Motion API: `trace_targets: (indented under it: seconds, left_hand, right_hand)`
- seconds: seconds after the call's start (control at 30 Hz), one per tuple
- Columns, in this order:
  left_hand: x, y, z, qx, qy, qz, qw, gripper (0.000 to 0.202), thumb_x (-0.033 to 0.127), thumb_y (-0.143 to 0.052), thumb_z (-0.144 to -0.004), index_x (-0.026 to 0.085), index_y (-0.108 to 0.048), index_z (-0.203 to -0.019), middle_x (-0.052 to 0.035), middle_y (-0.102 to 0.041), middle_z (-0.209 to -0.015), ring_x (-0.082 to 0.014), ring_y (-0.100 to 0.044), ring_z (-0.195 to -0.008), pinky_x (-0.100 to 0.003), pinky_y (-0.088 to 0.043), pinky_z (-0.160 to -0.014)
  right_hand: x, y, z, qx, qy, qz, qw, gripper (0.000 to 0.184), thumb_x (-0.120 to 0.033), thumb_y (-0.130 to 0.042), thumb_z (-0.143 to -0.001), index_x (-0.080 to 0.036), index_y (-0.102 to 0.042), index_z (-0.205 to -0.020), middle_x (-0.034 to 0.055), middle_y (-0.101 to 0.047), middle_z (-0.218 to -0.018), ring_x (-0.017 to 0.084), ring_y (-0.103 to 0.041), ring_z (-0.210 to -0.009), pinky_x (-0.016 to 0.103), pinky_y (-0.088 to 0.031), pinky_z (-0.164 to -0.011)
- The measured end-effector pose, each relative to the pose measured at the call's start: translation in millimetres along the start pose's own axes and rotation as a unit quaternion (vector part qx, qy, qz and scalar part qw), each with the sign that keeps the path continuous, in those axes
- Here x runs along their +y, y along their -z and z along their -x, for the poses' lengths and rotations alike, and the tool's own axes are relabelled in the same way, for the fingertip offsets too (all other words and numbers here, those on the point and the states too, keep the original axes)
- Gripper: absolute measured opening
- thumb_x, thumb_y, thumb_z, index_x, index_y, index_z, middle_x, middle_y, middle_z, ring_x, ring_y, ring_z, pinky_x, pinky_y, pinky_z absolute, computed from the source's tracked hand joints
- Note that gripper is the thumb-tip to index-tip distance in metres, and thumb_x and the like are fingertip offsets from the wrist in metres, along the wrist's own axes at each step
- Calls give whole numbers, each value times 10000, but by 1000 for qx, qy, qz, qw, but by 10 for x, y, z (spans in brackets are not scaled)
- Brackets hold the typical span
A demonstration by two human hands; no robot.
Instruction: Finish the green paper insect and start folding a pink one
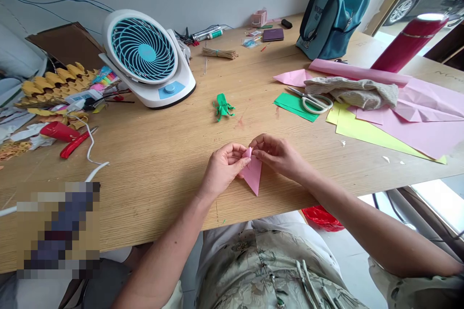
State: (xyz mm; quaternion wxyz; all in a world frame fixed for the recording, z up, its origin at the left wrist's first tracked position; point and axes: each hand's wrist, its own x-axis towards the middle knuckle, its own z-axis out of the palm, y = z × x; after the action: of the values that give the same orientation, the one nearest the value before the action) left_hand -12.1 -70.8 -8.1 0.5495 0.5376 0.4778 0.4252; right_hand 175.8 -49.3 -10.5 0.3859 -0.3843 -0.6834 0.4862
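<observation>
A small folded piece of pink paper, with its pointed end toward me, is held just above the table near its front edge. My left hand pinches its left side, thumb on top. At the upper right of the fold, my right hand grips the paper between thumb and fingers. The fingers partly hide the upper folds. Beyond my hands stands a green folded-paper figure with thin legs.
Scissors lie over green paper sheets at the right, by a grey cloth, yellow paper and pink sheets. A fan stands at the left, a red-handled knife nearer. A red bottle leans behind.
</observation>
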Motion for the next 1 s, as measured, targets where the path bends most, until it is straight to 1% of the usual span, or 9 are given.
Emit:
trace_targets:
  seconds: [0.2, 0.37, 0.47, 0.57, 0.67, 0.77, 0.87, 0.93, 1.0]
  left_hand:
    - [-40, -37, 6, -13, 16, -17, 1000, 265, 283, -752, -761, 182, -618, -967, -32, -698, -853, -131, -673, -664, -164, -527, -447]
    - [-38, -42, -1, -32, 1, -20, 999, 183, 232, -725, -760, 173, -615, -894, -28, -693, -843, -121, -672, -673, -168, -535, -503]
    - [-58, -45, -7, -43, 4, -7, 999, 161, 193, -691, -764, 180, -604, -898, -14, -687, -823, -119, -670, -671, -187, -555, -538]
    - [-84, -58, -4, -44, 15, -14, 999, 165, 177, -661, -768, 182, -591, -917, -11, -687, -807, -111, -649, -620, -177, -521, -482]
    - [-95, -90, 21, -29, 19, -48, 998, 156, 147, -640, -764, 183, -588, -907, -12, -690, -803, -115, -645, -608, -180, -494, -468]
    - [-72, -142, 76, -3, -47, -159, 986, 153, 81, -615, -768, 189, -615, -875, -11, -690, -822, -130, -670, -707, -222, -541, -626]
    - [-19, -191, 169, 31, -152, -310, 938, 174, 29, -621, -770, 194, -614, -824, -13, -646, -850, -137, -637, -759, -243, -525, -702]
    - [13, -211, 258, 17, -207, -351, 913, 175, 19, -593, -821, 192, -603, -840, -18, -635, -862, -140, -634, -790, -248, -522, -732]
    - [26, -218, 363, -18, -263, -398, 879, 122, 72, -570, -896, 187, -606, -880, -33, -649, -882, -165, -631, -844, -282, -521, -777]
  right_hand:
    - [9, 44, -8, -30, -22, -31, 999, 294, -461, -674, -872, -170, -636, -889, 19, -656, -771, 137, -594, -699, 245, -446, -607]
    - [25, 87, -27, -80, -21, -56, 995, 368, -533, -681, -857, -175, -613, -904, 16, -656, -794, 127, -586, -697, 241, -445, -614]
    - [33, 106, -42, -90, -51, -53, 993, 412, -577, -676, -840, -172, -603, -855, 5, -632, -727, 114, -533, -629, 231, -405, -556]
    - [44, 140, -45, -107, -67, -54, 991, 414, -580, -669, -840, -172, -602, -827, 4, -628, -696, 109, -506, -594, 230, -381, -522]
    - [54, 197, -38, -138, -69, -23, 988, 336, -506, -650, -870, -173, -630, -836, -7, -612, -663, 106, -488, -561, 227, -358, -491]
    - [38, 235, -21, -131, -52, 93, 986, 187, -346, -648, -869, -174, -685, -807, -1, -608, -682, 111, -506, -579, 232, -366, -507]
    - [-1, 225, 5, -92, -29, 213, 972, 77, -179, -669, -805, -179, -722, -750, 14, -627, -759, 114, -540, -622, 240, -384, -563]
    - [-26, 210, 29, -84, -24, 250, 964, 90, -121, -670, -780, -178, -730, -745, 22, -630, -791, 114, -550, -643, 238, -388, -588]
    - [-47, 204, 58, -89, -24, 261, 961, 99, -115, -654, -795, -172, -731, -771, 29, -628, -823, 110, -549, -660, 233, -387, -603]
